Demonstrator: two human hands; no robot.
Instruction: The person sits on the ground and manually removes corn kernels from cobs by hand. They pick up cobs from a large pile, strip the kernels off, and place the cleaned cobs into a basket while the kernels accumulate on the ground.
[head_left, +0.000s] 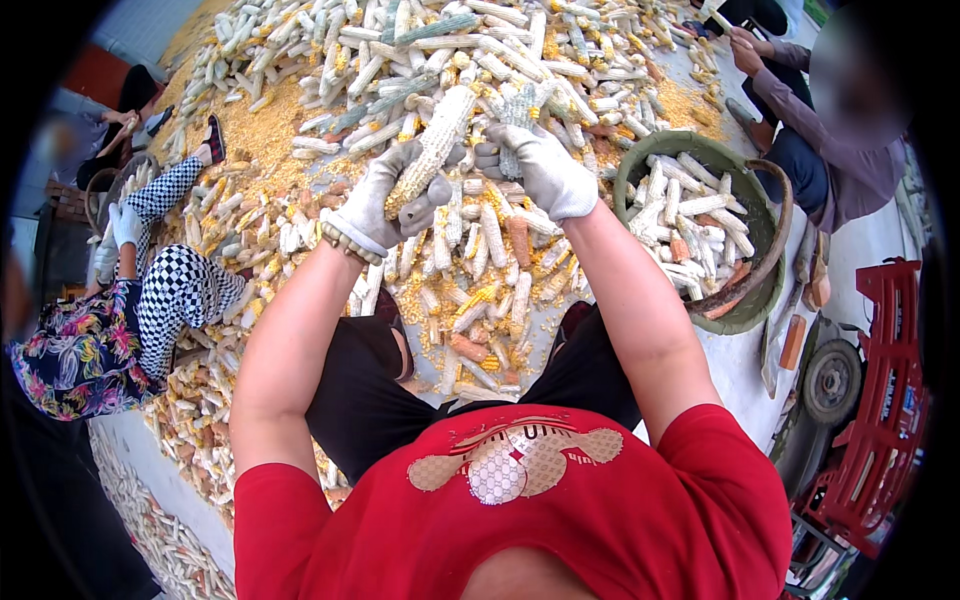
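Observation:
My left hand (371, 196), in a pale work glove with grey fingers, grips a long whitish corn cob (441, 135) that is almost bare of kernels. The cob slants up and to the right. A grey-green corn cob (517, 112) with a few yellow kernels is held in my gloved right hand (546, 171), just to the right; my palm and fingers hide its lower part. Beneath and beyond both hands spreads a heap of corn cobs (491, 232), mostly stripped, some still bearing kernels. Loose yellow kernels (277, 120) lie among them.
A green basket (627, 176) with a curved handle (785, 195), holding cobs, stands at my right. Behind it are a red cart frame (885, 390) and a wheel (831, 381). A person in checkered trousers (180, 281) sits left; others sit around the heap, one in a purple sleeve (787, 97).

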